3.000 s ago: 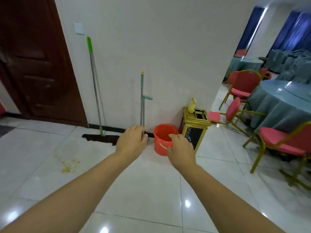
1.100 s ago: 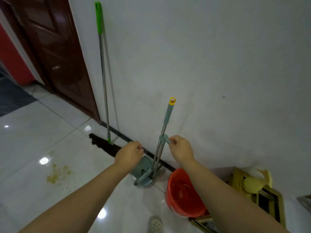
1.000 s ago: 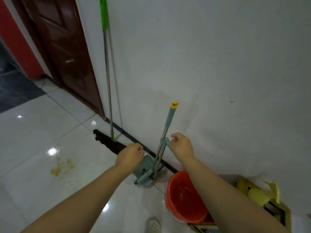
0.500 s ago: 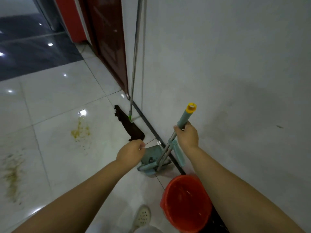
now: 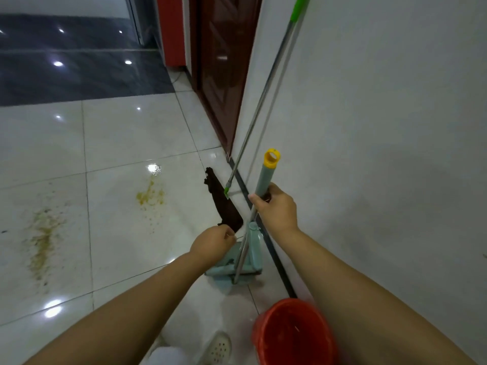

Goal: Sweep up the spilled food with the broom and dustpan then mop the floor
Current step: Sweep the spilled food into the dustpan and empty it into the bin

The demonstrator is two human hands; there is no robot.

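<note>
Since half a second ago the right hand [image 5: 276, 209] has slid up the broom handle [image 5: 263, 180] and its grip is now clamped around the grey sleeve just below the yellow cap [image 5: 272, 157], where a second back it only pinched the clip lower on the shaft. The left hand [image 5: 214, 242] stays a closed fist just above the dustpan [image 5: 254, 248]; a thin line runs from it toward the shaft, but I cannot tell what, if anything, it holds. The broom and dustpan stand nested against the wall; judging by this, pickup is under way and no sweeping has begun. The mop [image 5: 224, 204] leans untouched on the wall [image 5: 382, 127]. The glossy white tile floor [image 5: 118, 246] carries yellow-brown spilled food [image 5: 150, 196], with a second smear [image 5: 42, 241] farther left. A red bucket [image 5: 292, 333] sits near the person's shoe, and a dark wooden door [image 5: 224, 61] lies beyond
</note>
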